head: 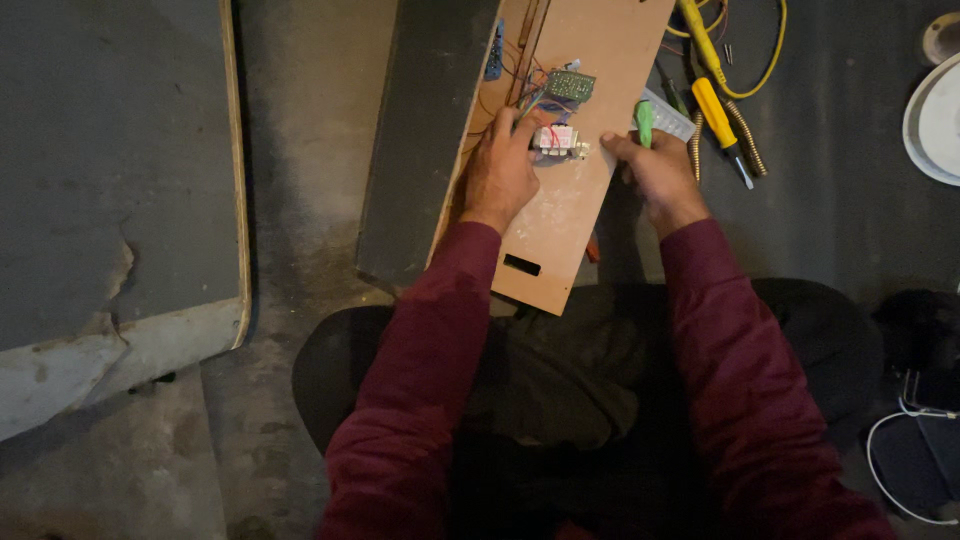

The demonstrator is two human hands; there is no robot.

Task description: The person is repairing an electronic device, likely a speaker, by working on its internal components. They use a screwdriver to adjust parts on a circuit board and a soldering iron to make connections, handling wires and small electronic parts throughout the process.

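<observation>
1. Down at the centre, a person in maroon sleeves sits cross-legged on a concrete floor, with a brown board running from the lap up toward 12 o'clock.
2. Left hand lies on the board, fingers curled, their tips touching a small transformer just at its 2 o'clock; I cannot tell whether it pinches the part or only steadies it.
3. Right hand sits at the board's right edge, closed around a green-handled tool, whose handle sticks up out of the fist toward 12 o'clock.
4. The transformer rests on the board between the two hands, nearer the left one.
5. A green circuit board lies just at 12 o'clock from the transformer, joined to it by thin coloured wires.
6. A dark panel flanks the board at its 9 o'clock side.
7. At 2 o'clock from the right hand lie a yellow screwdriver, a coiled spring and a yellow cable.
8. A white dish shows at the far 3 o'clock edge.
9. A grey slab with a chipped pale rim fills the 9 o'clock side.
</observation>
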